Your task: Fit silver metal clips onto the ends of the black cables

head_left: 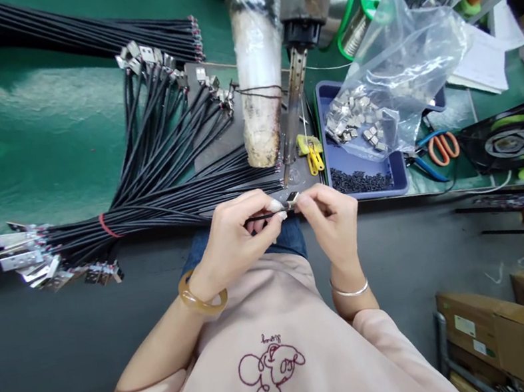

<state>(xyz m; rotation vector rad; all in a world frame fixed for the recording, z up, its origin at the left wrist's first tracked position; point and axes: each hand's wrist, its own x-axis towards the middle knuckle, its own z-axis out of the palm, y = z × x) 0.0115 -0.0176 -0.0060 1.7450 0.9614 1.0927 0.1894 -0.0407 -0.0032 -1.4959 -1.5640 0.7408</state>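
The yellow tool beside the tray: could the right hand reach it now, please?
Probably yes: the yellow tool lies uncovered just beyond the right hand, though that hand holds a connector.

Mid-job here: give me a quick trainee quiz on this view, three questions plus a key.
1. True or false: the right hand touches a small metal piece.
2. Which sits just right of the yellow tool in the picture: A, fan; B, tray; C, cardboard box?
3. Fill in: a ___ band wraps the near bundle of black cables.

Key: 1 true; 2 B; 3 red.
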